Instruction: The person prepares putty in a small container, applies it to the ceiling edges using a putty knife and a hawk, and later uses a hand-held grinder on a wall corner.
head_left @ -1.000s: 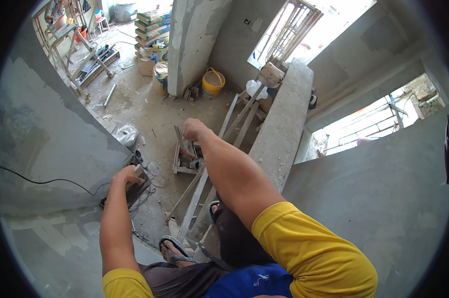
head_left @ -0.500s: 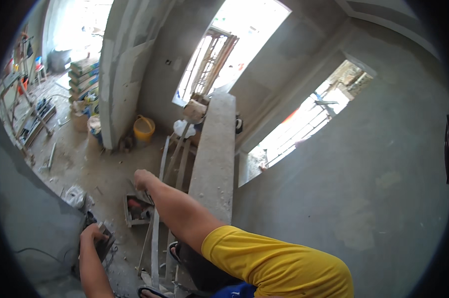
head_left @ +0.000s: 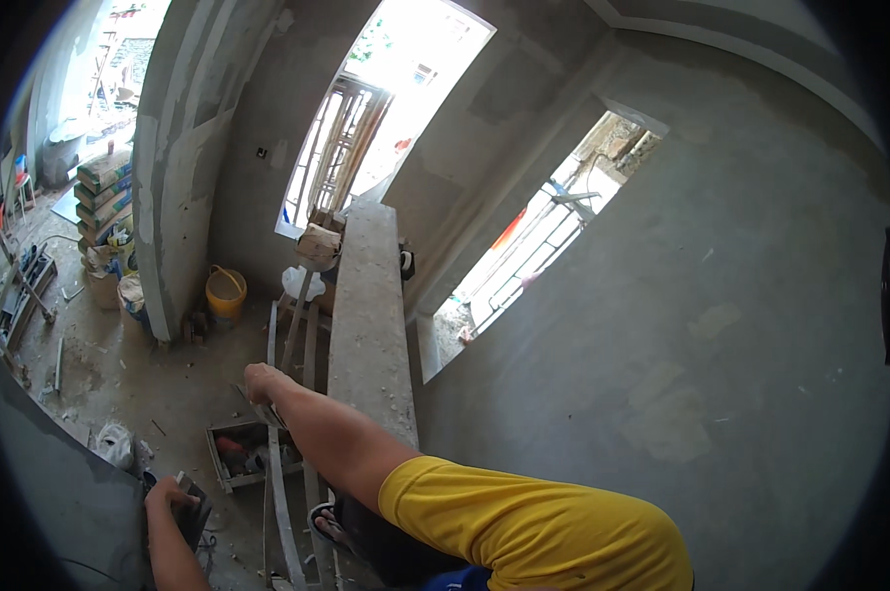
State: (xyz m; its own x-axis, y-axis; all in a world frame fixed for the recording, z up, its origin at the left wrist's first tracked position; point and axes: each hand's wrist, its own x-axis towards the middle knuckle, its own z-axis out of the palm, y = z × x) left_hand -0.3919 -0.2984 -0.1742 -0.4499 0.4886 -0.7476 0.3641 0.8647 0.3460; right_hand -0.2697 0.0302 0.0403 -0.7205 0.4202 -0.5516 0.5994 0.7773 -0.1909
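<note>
My left hand (head_left: 172, 490), low at the left by the grey wall, is closed on a dark flat board (head_left: 197, 507) with a pale strip along its top; its exact kind is unclear. My right hand (head_left: 261, 382) reaches out to the left of the plank, closed in a fist. Beneath it shows the thin edge of a trowel-like flat tool (head_left: 271, 414), mostly hidden by the hand and forearm. Below this hand, a wooden box (head_left: 225, 483) with tools sits on the floor.
A long concrete-stained plank (head_left: 371, 305) runs from me towards the window. Long thin strips (head_left: 289, 532) lie left of it. A yellow bucket (head_left: 226, 300) stands by the pillar (head_left: 169, 197); stacked bags (head_left: 103, 197) are beyond. A plastered wall (head_left: 661, 394) rises at my right.
The view has turned, so the room and plank appear farther left. My right hand sits slightly lower in the picture. Both hands remain closed on what they hold.
</note>
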